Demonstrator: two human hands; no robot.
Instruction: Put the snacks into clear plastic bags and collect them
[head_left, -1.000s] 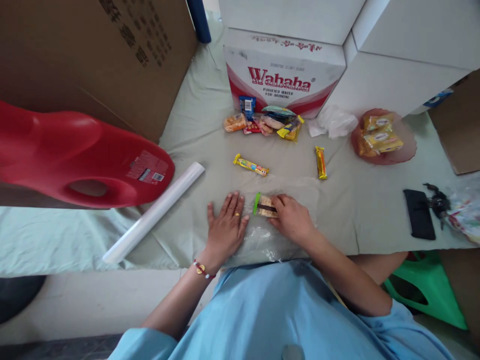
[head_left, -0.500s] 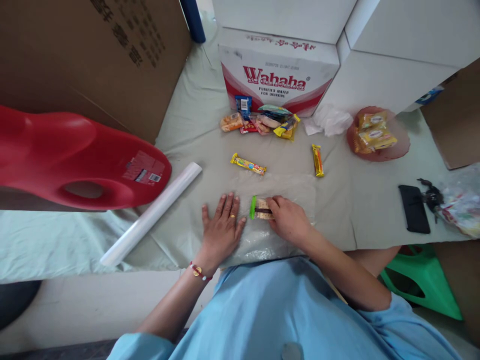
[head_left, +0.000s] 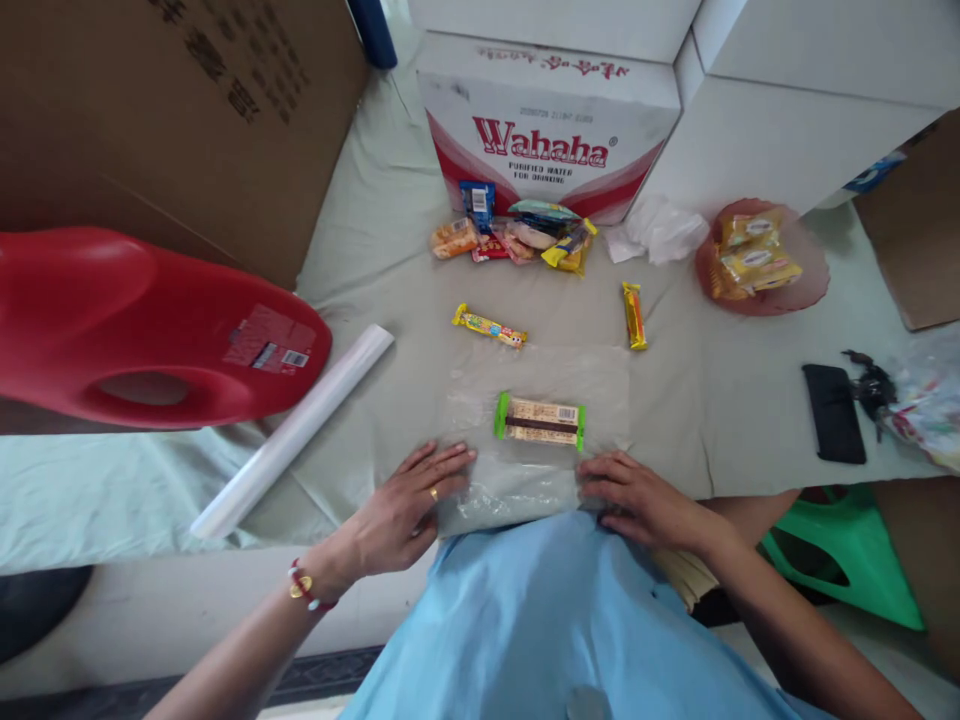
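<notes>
A wrapped snack bar (head_left: 541, 423) with bright green ends lies flat on a sheet of clear plastic film (head_left: 517, 490) in front of me. Neither hand touches the bar. My left hand (head_left: 420, 495) rests at the film's left edge, fingers stretched out towards the middle and thumb lower down. At the film's right edge my right hand (head_left: 641, 500) lies with its fingers extended and a little apart. Beyond the film are a yellow candy stick (head_left: 490, 327) on the left and a second small yellow packet (head_left: 634, 316) on the right.
A roll of plastic film (head_left: 292, 435) and a red jug (head_left: 172, 330) are on the left. Several snack packets (head_left: 517, 240) lie against a Wahaha carton (head_left: 555, 140). To the right are a pink bowl (head_left: 814, 270) of yellow packets, a phone (head_left: 834, 413) and keys (head_left: 874, 385).
My right hand has let go of the snack bar and moved down and right to the film's edge. My left hand has slid down and turned inward. The bar stays on the film.
</notes>
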